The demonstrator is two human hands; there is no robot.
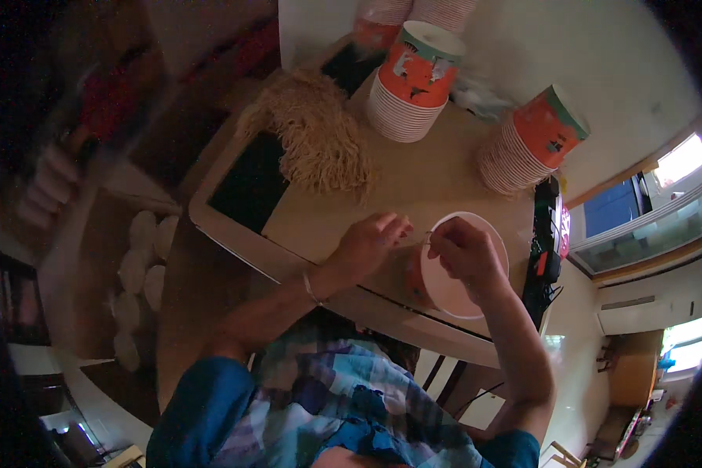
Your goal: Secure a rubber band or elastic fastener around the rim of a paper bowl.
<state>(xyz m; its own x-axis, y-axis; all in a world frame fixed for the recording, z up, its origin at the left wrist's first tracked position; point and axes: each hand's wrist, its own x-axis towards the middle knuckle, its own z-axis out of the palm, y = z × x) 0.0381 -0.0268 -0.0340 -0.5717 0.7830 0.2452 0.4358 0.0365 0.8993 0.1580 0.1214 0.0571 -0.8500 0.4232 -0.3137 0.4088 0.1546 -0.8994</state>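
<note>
Tabletop (437,175), paper tub (450,292) at its near right edge.
Right hand (466,249) pinches above the rim (contents unclear); left hand (366,246), fingers loosely parted, seems empty; a wrist bump could tip the tub.

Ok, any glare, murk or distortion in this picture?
In the head view, glare washes out the bright white window at upper right; the head view's left side is dim, the brown cardboard box murky; the head view's fisheye bends the pale cabinet; head-view detail at the bare right-hand fingers is soft.
</note>
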